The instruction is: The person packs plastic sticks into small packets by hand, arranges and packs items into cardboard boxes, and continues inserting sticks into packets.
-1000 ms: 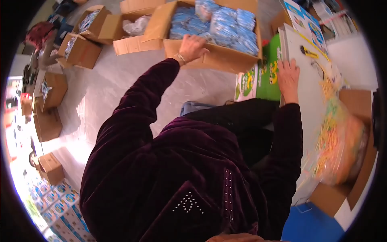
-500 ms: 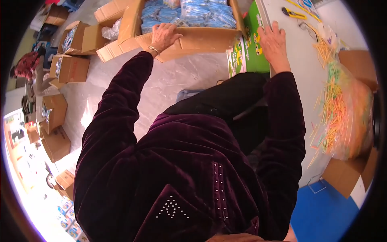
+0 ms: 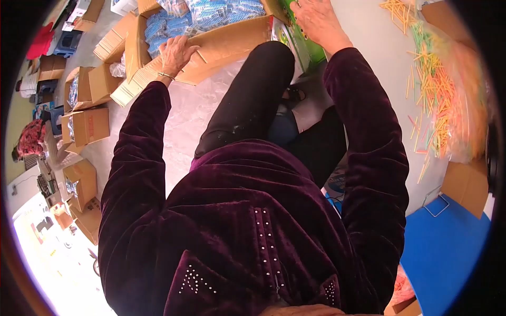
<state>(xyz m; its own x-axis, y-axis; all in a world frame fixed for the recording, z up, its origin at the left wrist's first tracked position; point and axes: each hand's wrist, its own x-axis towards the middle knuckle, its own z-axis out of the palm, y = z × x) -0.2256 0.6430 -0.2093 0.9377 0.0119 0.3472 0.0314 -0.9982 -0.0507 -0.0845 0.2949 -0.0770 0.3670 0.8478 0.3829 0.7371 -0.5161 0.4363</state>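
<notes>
My left hand (image 3: pixel 176 54) rests on the near edge of an open cardboard box (image 3: pixel 226 43), its fingers spread over the flap and its thumb apart. Blue-and-white wrapped packets (image 3: pixel 203 15) fill the box. My right hand (image 3: pixel 318 22) lies at the left edge of the white table (image 3: pixel 371 89), by a green printed carton (image 3: pixel 311 48); its fingers are apart and nothing shows in it. A bracelet circles my left wrist.
Yellow, orange and green sticks (image 3: pixel 437 92) spill from a clear bag on the table's right. A blue surface (image 3: pixel 448 247) lies lower right. More open boxes (image 3: pixel 92 126) line the left, where another person (image 3: pixel 32 138) is partly visible.
The view has shifted, and the box now appears further left. My legs have parted and more of them shows. My left hand stays on the box edge; my right hand has moved up along the table edge.
</notes>
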